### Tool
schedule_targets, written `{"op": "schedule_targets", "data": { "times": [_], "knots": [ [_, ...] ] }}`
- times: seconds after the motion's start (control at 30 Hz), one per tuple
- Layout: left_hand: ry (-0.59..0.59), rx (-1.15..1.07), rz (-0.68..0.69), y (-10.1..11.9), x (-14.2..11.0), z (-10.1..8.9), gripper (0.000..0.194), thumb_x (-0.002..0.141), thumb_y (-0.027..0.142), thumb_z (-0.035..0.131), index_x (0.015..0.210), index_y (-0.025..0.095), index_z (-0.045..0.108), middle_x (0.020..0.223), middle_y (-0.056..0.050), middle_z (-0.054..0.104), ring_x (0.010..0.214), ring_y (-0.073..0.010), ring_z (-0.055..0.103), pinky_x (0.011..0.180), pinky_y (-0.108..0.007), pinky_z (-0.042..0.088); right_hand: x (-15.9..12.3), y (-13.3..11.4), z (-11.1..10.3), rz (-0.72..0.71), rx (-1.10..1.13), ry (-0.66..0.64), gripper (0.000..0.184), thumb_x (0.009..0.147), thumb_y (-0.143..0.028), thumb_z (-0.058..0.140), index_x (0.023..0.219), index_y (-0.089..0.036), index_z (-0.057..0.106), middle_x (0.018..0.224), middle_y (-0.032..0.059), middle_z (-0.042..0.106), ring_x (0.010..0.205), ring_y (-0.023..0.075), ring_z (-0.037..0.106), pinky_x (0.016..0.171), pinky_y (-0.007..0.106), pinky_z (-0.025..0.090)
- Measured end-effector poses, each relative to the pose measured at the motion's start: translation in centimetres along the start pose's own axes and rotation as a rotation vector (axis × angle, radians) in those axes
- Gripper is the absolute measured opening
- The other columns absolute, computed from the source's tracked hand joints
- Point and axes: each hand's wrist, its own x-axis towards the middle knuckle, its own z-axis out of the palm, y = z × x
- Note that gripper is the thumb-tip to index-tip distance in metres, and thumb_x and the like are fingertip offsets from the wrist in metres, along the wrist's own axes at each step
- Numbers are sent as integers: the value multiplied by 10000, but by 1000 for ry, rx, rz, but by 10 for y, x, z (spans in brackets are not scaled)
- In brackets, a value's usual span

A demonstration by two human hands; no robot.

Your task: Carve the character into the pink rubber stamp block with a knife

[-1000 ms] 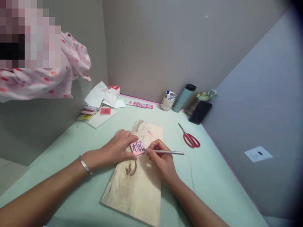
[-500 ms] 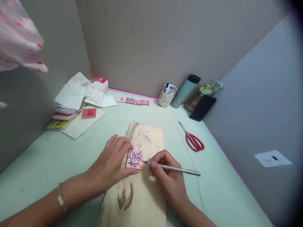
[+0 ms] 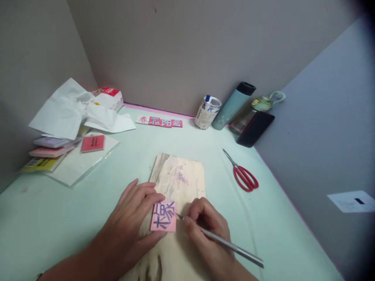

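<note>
Between the thumb and fingers of my left hand [image 3: 125, 224] is a pink square carving block [image 3: 164, 216] marked with a dark blue character. The block lies flat on a pale wooden board [image 3: 191, 187] with purple and dark stains. My right hand [image 3: 209, 228] grips a slim silver craft knife [image 3: 231, 246] like a pen. Its tip is at the block's right edge, by the blue strokes; whether it cuts in cannot be made out.
Red-handled scissors [image 3: 245, 176] lie on the right. Behind stand a tin [image 3: 205, 115], a teal flask [image 3: 233, 107] and a black phone [image 3: 255, 128]. Several small character blocks [image 3: 159, 121] line the back. Papers [image 3: 63, 107] and a red block [image 3: 93, 143] are at left.
My view has shifted, so hands, block and board appear lower. The pink spotted cloth at upper left has left view. The knife's rear end now slants further down; both grips stay the same.
</note>
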Motion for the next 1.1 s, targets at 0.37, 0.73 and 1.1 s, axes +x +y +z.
{"op": "schedule_targets", "data": {
  "times": [0.37,0.73,1.1],
  "knots": [
    [18,12,-3,-2,-1,1,431,873,313,691,1260,272,507,1215,-48,595,1326,-297,482,1215,-534,241,-2,4,-1,-22,17,-58,247,900,-283,543,696,-233,412,632,-53,434,576,118,377,522,240,315],
    [29,82,87,-14,-4,5,446,903,409,690,1288,276,509,1210,-40,628,1318,-277,518,1228,-476,234,0,-2,-4,7,-65,-114,227,875,-230,502,694,-234,366,629,-57,406,583,118,374,543,250,316],
    [141,41,83,-14,1,13,388,937,554,598,1238,316,540,1098,-17,669,1238,-275,586,1212,-456,243,1,18,-1,-20,11,-144,264,816,-249,538,657,-233,328,580,-63,361,538,112,325,505,253,258]
  ]
}}
